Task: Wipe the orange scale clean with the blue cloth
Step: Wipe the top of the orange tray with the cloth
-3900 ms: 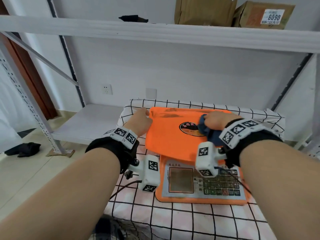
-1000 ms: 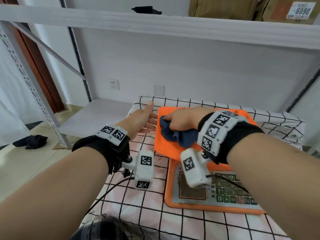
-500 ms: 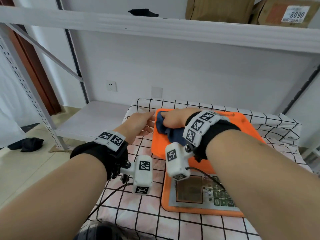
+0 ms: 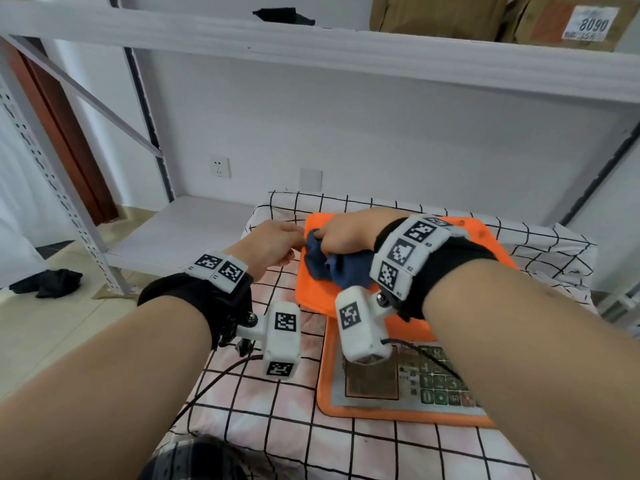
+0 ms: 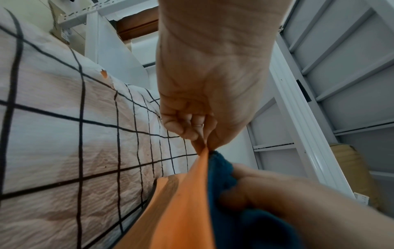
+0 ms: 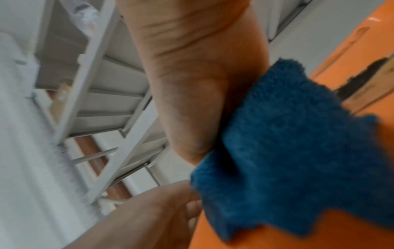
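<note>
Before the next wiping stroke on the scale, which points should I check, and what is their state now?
1. Right hand holds the blue cloth: ok.
2. Cloth lies on the orange scale platform: ok.
3. Left hand pinches the platform's left edge to steady it: ok.
4. Scale sits fully on the checked cover: ok.
5. Platform already clean: cannot tell, the hands hide much.
6. Wrist cable off the keypad: not ok.

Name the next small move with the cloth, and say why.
Probably drag the cloth back right across the scale: the right hand has it bunched at the far-left corner, which the left hand pinches steady.
</note>
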A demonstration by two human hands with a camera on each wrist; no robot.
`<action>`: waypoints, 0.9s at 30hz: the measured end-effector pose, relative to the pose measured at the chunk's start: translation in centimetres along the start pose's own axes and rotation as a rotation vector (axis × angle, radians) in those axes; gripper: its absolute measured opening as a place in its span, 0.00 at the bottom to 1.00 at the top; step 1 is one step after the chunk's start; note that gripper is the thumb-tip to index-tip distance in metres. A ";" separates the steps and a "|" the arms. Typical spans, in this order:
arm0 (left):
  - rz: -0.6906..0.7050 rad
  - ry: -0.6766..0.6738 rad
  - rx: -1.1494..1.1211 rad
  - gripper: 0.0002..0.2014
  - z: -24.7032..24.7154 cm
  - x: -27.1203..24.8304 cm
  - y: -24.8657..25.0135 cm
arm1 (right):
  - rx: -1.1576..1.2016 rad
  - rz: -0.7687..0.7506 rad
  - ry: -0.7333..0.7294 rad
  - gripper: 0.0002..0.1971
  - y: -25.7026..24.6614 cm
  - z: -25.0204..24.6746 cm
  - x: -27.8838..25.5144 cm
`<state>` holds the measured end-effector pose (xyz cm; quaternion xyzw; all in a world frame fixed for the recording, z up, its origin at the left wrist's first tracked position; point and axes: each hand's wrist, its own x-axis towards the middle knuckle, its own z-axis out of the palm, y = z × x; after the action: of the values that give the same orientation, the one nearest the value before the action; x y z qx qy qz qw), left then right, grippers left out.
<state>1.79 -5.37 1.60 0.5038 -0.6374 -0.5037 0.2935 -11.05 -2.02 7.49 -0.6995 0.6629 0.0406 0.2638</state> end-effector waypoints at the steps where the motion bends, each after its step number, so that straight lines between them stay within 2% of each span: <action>1: -0.007 0.009 0.000 0.10 0.1 0.0 -0.1 | 0.012 0.014 0.012 0.16 -0.1 0.0 -0.1; 5: 0.003 0.017 -0.009 0.12 0.4 -0.2 0.0 | -0.112 -0.037 0.005 0.10 0.1 0.3 -0.2; 8: 0.002 0.033 0.003 0.11 0.4 -0.1 0.0 | -0.042 -0.033 -0.040 0.18 0.4 0.3 -1.9; 12: -0.011 0.039 -0.032 0.09 0.7 0.3 0.0 | -0.126 -0.097 -0.022 0.21 1.7 1.2 -3.6; 14: 0.000 0.026 -0.023 0.06 0.7 0.5 0.0 | -0.152 -0.107 -0.018 0.19 1.7 2.1 -3.7; 16: 0.012 0.016 0.002 0.04 0.7 0.6 -0.1 | -0.184 -0.085 0.001 0.16 1.4 2.6 -3.0; 19: 0.030 0.002 0.035 0.09 0.7 0.6 -0.4 | -0.245 -0.049 0.019 0.12 0.7 2.6 -2.1; 23: 0.044 0.006 0.139 0.06 0.7 0.4 0.2 | -0.231 -0.010 0.091 0.19 -0.5 1.7 -1.4; 27: 0.060 0.001 0.310 0.05 0.6 0.4 1.0 | -0.219 0.020 0.145 0.19 -0.9 1.6 -1.8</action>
<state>0.74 -5.57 2.32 0.5241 -0.7222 -0.3901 0.2274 -9.99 0.26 7.16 -0.7185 0.6789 0.0648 0.1367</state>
